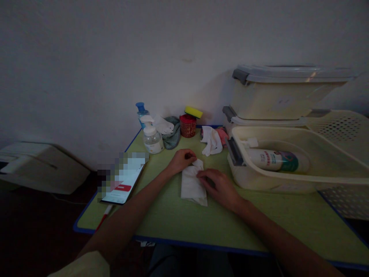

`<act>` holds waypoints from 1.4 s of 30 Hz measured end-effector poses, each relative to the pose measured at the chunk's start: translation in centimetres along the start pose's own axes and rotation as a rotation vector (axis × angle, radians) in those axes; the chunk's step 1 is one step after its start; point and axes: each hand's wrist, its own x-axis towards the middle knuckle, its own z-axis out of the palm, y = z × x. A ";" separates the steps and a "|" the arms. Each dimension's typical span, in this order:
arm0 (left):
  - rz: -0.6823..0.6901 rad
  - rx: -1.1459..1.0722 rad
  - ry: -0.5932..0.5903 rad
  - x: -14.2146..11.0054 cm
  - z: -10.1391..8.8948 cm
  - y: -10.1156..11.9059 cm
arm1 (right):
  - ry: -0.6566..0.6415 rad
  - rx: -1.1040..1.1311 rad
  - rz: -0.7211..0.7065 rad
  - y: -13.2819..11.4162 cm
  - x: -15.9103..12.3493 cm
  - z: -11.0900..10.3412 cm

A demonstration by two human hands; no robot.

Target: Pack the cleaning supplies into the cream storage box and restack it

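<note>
A folded white tissue (190, 186) lies on the green table, between my two hands. Its upper end is creased and bent up, and a loose layer sticks out at its lower edge. My left hand (182, 160) is at the upper left corner, fingers curled, with thumb and fingertips pinching the raised end. From the right, my right hand (220, 186) closes its thumb and fingertips at the tissue's right edge. The exact grip of the right fingertips is partly hidden.
Left stands a phone (127, 181) near a clear pump bottle (152, 141) and a blue-capped bottle (140, 109). Behind are a grey-green cloth (172, 134), red tin (188, 127), yellow sponge (193, 112) and white cloth (211, 139). Right, a cream bin (271, 182) holds a spray bottle (272, 160).
</note>
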 end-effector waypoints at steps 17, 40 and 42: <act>-0.044 -0.102 0.046 -0.3 0.5 0.8 | -0.011 -0.205 -0.120 0.3 -0.2 1.1; 0.166 0.250 -0.184 -2.0 -0.6 2.0 | 0.176 0.101 0.240 1.0 0.3 1.2; 0.192 0.263 -0.208 -2.0 -0.5 1.9 | 0.179 0.153 0.239 0.9 0.4 1.2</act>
